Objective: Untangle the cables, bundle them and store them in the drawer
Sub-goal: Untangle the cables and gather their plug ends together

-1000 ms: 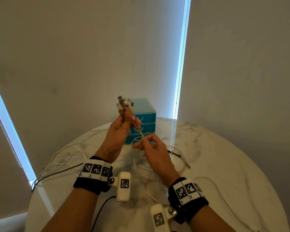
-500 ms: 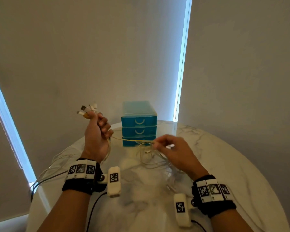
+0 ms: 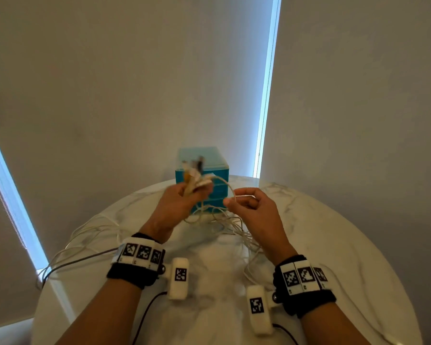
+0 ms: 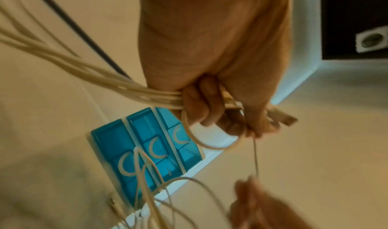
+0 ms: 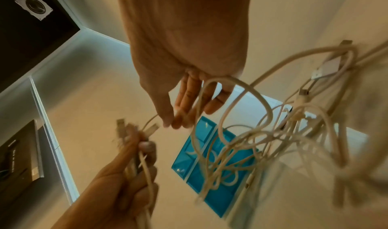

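Head view: left hand (image 3: 182, 202), swung back toward twelve o'clock, grips plug ends; right hand (image 3: 254, 207) pinches one cable (image 3: 230, 189), untangling continues.

The left hand (image 3: 177, 205) has swung back in from 9 o'clock and now holds its bunch of cable plugs (image 3: 193, 174) in front of the blue drawer unit (image 3: 217, 168) (plugs blurred). The right hand (image 3: 253, 207) has lifted, drawing 1 white cable (image 3: 228, 185) up in an arch toward the left hand, closing the gap of 0.5 s ago.
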Motion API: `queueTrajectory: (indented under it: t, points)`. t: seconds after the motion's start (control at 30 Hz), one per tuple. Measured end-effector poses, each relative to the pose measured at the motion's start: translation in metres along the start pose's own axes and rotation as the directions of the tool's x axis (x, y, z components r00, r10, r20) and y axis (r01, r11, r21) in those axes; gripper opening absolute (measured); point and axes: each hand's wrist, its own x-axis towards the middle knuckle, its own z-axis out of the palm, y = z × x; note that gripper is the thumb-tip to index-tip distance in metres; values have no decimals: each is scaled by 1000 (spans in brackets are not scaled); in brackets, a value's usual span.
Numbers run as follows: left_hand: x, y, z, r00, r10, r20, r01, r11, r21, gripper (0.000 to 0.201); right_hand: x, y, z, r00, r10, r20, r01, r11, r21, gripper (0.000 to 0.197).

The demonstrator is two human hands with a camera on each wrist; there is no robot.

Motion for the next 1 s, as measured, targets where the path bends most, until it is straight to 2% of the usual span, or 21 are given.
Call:
queueTrajectory:
  t: [0.07,0.1,0.17,0.23,0.3,0.4,0.5,0.57,0.67,0.77,0.87,1.0]
  points:
    - [8,-4,-9,981,32,-190,-88,951,-297,12,4,8,-8,997,54,61,-47,992,-118,28]
    - [13,-6,-17,961,27,-275,-136,913,-384,10,6,13,-12,995,76,60,-63,981,-185,25]
    - [17,-8,-32,935,-24,-355,-167,851,-498,12,10,21,-21,996,91,14,-82,950,-302,19]
    - [19,-11,-41,941,-42,-336,-156,826,-541,21,12,24,-24,997,76,-16,-76,928,-365,15]
    - [18,-13,-41,965,-11,-261,-137,829,-542,25,10,20,-20,1000,18,-2,-17,922,-386,14]
    - [17,-15,-29,983,65,-173,-142,867,-479,26,2,12,0,991,-75,114,115,909,-402,26]
    - [15,-15,-20,983,106,-148,-162,883,-441,35,-7,17,25,951,-93,294,217,879,-426,44]
    - [14,-15,-19,984,106,-143,-159,883,-440,40,-9,26,36,939,-75,335,224,874,-430,40]
    - [13,-15,-19,988,93,-126,-138,897,-419,38,-12,27,42,962,-80,261,177,911,-373,19]
    - [11,-14,-18,991,65,-113,-105,915,-389,37,-14,26,42,965,-111,238,193,914,-357,21]
    - [9,-13,-16,994,74,-78,-98,925,-366,43,-17,27,47,970,-80,229,154,931,-330,28]
    - [10,-14,-15,994,82,-72,-101,942,-319,43,-19,25,53,985,-112,128,145,949,-281,14]
